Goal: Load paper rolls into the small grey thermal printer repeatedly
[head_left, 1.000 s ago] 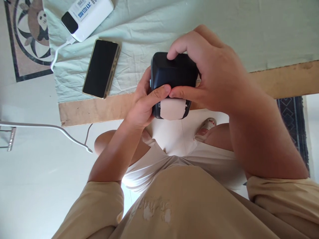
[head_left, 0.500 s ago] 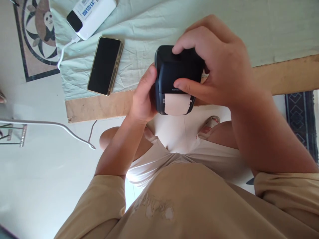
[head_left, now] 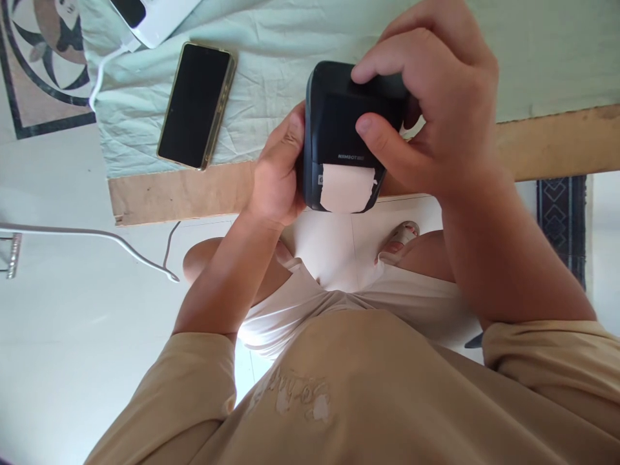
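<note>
A small label printer (head_left: 346, 135) sits between both hands, held in the air above the near edge of the bench (head_left: 184, 194) and over the person's lap. Its body is dark navy plastic, matte, boxy with rounded corners, and a short line of pale lettering runs across the front face. Below that lettering a strip of peach-coloured label paper (head_left: 346, 187) pokes out of the slot, flat, with a ragged torn corner on each side.

The left hand (head_left: 276, 177) clasps the printer's left side, its thumb laid flat along the edge; the other fingers go behind the casing and cannot be seen. The right hand (head_left: 436, 110) wraps over the top and right side, forefinger curled on the upper edge and thumb pressed on the front face, so the right flank of the printer is hidden.

The bench is a bare brown board with a rough edge, mostly covered by a creased pale green cloth (head_left: 290, 39). On the cloth lies a smartphone (head_left: 196, 106), slim, screen dark, with a gold-toned rim. Past it a white power bank (head_left: 145, 16) is cut off by the top of the frame, a white cable (head_left: 104, 64) running from it. A beige shirt fills the lower frame.
</note>
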### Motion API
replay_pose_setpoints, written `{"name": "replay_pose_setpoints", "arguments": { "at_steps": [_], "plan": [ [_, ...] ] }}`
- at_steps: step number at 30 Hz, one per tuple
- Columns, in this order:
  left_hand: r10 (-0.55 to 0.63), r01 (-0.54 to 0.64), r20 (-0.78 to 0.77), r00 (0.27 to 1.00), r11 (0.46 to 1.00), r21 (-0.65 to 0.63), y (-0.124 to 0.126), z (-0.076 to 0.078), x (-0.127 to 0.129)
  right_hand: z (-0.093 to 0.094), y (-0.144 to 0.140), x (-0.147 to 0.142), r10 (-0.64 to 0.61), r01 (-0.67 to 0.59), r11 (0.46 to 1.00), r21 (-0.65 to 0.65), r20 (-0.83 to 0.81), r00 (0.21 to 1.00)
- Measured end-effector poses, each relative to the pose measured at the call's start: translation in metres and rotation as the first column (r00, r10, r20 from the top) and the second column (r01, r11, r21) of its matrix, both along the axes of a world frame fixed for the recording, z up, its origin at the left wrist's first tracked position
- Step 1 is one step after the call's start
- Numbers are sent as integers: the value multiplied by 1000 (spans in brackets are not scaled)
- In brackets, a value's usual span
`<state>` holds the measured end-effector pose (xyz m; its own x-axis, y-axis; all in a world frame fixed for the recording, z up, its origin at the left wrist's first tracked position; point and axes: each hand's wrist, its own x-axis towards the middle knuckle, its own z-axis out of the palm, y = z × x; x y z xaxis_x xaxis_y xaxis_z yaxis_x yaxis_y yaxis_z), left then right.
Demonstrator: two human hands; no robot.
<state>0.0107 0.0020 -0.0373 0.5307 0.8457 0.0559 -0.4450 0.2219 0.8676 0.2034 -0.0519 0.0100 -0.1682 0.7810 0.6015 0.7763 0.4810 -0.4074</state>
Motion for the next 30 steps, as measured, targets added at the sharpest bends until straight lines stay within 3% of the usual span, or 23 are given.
{"name": "replay_pose_setpoints", "arguments": {
  "at_steps": [5, 12, 17, 23, 30],
  "plan": [
    [43, -46, -46, 998, 998, -52, -2, 5, 2, 1, 0, 0, -34, 36, 998, -51, 32, 999],
    [-16, 12, -45, 999, 997, -82, 2, 3, 3, 1, 0, -8, -72, 72, 996, -53, 16, 997],
    [49, -53, -53, 997, 995, -83, -1, 6, 4, 6, -8, -15, -72, 77, 992, -98, 53, 996],
    [-52, 54, 85, 995, 998, -29, 1, -1, 5, 12, -25, -22, -99, 103, 986, -129, 38, 994],
    [-66, 67, 72, 995, 998, -15, -1, 0, 10, 12, -43, -24, -150, 153, 955, -256, 31, 988]
  ]
}}
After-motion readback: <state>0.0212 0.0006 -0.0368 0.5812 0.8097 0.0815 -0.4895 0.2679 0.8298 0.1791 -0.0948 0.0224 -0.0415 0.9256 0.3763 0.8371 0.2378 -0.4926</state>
